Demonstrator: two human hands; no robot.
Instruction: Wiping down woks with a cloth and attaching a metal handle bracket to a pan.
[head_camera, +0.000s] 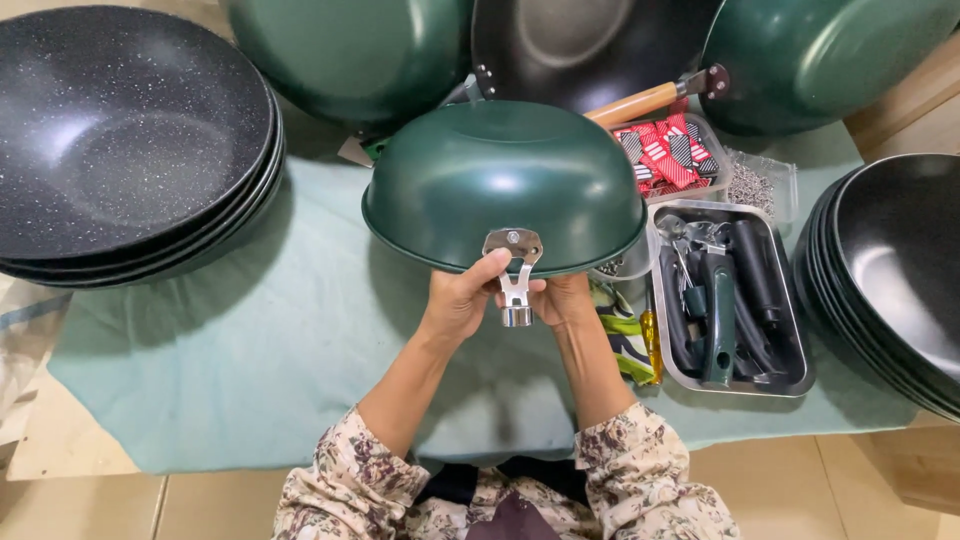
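Note:
A dark green wok lies upside down on a pale green cloth, its rim tipped toward me. A silver metal handle bracket is riveted to its near edge and ends in a short tube. My left hand holds the rim and bracket from the left, thumb on the bracket's plate. On the bracket's right side my right hand grips the rim.
A stack of black speckled woks sits at the left, another black stack at the right. More green woks stand behind. A steel tray holds black and green handles; a small tray holds red tags; a screwdriver lies beside it.

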